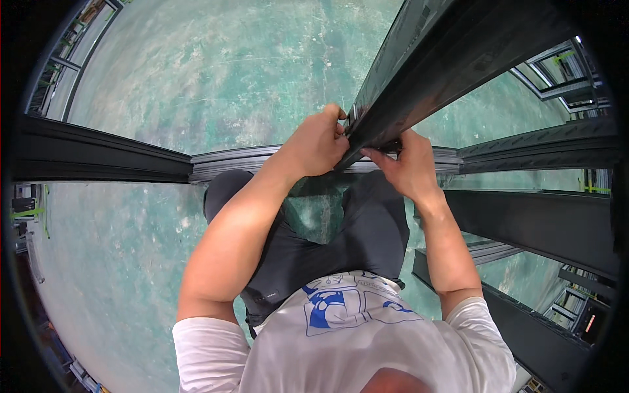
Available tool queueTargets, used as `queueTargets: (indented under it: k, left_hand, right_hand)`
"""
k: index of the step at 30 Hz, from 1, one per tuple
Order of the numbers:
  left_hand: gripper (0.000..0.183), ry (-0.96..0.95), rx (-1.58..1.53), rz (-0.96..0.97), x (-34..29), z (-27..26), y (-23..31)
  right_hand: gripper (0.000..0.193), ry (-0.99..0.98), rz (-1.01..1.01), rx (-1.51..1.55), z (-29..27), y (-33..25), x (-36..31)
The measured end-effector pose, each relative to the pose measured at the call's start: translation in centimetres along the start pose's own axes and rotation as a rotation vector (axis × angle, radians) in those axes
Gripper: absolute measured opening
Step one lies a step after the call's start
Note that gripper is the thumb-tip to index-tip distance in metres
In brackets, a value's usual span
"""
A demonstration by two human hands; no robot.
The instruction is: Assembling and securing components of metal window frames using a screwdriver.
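A long black metal profile [426,78] stands tilted in front of me, its lower end meeting a grey grooved rail [239,160] that runs across at knee height. My left hand [318,141] is closed at the left edge of the profile's lower end, fingers bent together. Beside those fingertips a small shiny metal piece [352,116] shows on the profile; whether the fingers grip it is hidden. From the other side my right hand [409,167] is closed on the profile's lower end, thumb pointing left along its base and fingers partly hidden behind it.
Black beams extend from the rail to the left [98,150] and right [537,145]. More dark beams [524,219] lie at the lower right, over the green worn floor [216,78]. Racks with frames [563,78] stand at the far right. My knees are close against the rail.
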State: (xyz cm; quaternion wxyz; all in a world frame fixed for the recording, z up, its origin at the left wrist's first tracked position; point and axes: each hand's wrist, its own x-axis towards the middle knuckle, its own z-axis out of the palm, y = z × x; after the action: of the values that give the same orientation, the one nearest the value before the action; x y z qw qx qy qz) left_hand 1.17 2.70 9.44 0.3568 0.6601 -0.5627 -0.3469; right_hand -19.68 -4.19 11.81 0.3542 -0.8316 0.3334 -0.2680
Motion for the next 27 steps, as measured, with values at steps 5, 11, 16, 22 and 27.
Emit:
queueTargets:
  k: [5, 11, 16, 22, 27]
  left_hand:
    - [0.04, -0.001, -0.069, 0.084, 0.3, 0.7, -1.4]
    - [0.039, -0.076, -0.079, 0.086, 0.2, 0.8, -1.6]
    - [0.042, -0.151, -0.107, 0.032, 0.3, -0.3, -1.5]
    - [0.046, -0.078, 0.046, -0.033, 0.3, 0.3, 0.1]
    - [0.04, 0.023, 0.2, 0.14, 0.7, 0.9, -1.3]
  right_hand:
    - [0.035, -0.095, -0.07, -0.052, 0.0, 0.1, 0.5]
    - [0.036, -0.097, -0.066, -0.091, 0.6, -0.1, 0.4]
    - [0.041, -0.089, -0.054, -0.073, 0.5, -0.3, 0.4]
    - [0.044, -0.069, 0.082, 0.103, 0.5, 0.7, -0.1]
    - [0.042, 0.085, -0.102, 0.024, 1.1, -0.3, 0.3]
